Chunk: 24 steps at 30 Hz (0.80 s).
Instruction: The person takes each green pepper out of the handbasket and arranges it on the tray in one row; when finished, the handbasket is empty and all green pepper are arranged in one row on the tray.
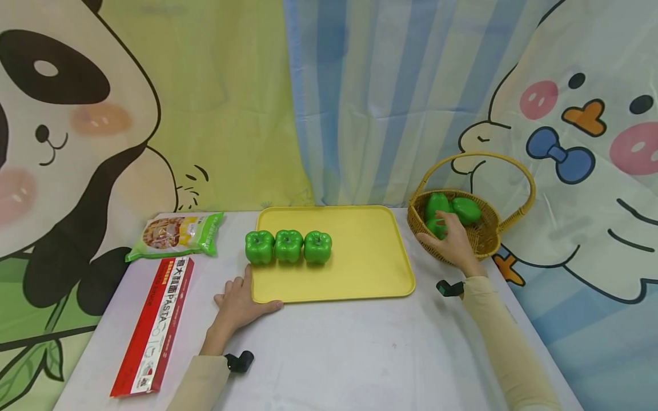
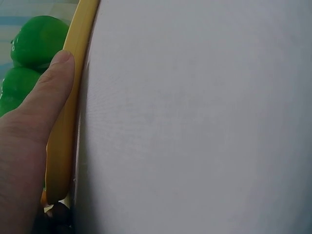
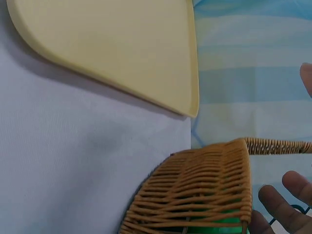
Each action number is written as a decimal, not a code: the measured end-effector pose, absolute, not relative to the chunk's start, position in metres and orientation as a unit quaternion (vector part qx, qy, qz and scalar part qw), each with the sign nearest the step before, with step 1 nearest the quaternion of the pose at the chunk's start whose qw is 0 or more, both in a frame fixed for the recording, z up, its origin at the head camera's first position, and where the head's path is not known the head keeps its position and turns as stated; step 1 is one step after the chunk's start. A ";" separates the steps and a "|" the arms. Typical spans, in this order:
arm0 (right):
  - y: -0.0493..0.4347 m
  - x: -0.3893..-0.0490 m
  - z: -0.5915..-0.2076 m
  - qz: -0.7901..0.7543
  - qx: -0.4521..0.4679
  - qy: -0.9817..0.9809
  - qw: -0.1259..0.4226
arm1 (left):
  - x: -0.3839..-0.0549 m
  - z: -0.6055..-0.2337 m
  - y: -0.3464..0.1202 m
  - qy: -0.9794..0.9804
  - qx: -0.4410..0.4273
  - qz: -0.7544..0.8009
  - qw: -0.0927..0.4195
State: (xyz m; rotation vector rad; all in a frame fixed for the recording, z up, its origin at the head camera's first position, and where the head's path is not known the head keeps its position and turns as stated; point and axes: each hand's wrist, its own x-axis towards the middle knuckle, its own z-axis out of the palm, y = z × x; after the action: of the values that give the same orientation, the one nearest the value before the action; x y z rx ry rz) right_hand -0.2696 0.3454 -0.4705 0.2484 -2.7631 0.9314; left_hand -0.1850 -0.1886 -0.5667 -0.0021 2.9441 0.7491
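Observation:
My left hand [image 1: 238, 302] rests at the front left corner of the yellow tray [image 1: 360, 268], with fingers spread. In the left wrist view its straight thumb [image 2: 51, 85] lies against the tray's rim. Three green bell peppers [image 1: 288, 246] stand in a row on the tray's left half. My right hand [image 1: 454, 242] reaches over the near left rim of a wicker basket [image 1: 490, 248]. Its fingers are spread and lightly bent, with fingertips close over glossy green rounded pieces [image 1: 466, 210] inside. The hand partly covers one of these. The right wrist view shows fingers [image 3: 280, 207] apart beside the basket's rim.
A tall arched handle [image 1: 529, 182] rises over the basket. At the left lie a green-and-white food packet [image 1: 177, 234] and a long red-and-white pasta box [image 1: 153, 325]. Printed curtains [image 1: 349, 114] hang behind the white-covered table [image 1: 329, 354].

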 end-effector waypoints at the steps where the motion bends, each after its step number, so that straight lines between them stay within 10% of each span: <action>1: 0.347 -0.270 -0.470 0.315 0.081 -0.940 0.107 | -0.185 -0.567 -0.188 0.968 -0.001 0.247 0.052; 24: 0.350 -0.286 -0.467 0.306 0.046 -0.949 0.065 | -0.185 -0.565 -0.188 0.969 -0.002 0.241 0.055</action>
State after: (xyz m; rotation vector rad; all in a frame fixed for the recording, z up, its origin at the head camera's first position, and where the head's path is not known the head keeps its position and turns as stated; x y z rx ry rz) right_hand -0.2859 0.3496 -0.4674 0.1388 -2.8637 0.9240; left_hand -0.1848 -0.1882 -0.5651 -0.0073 2.9407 0.7330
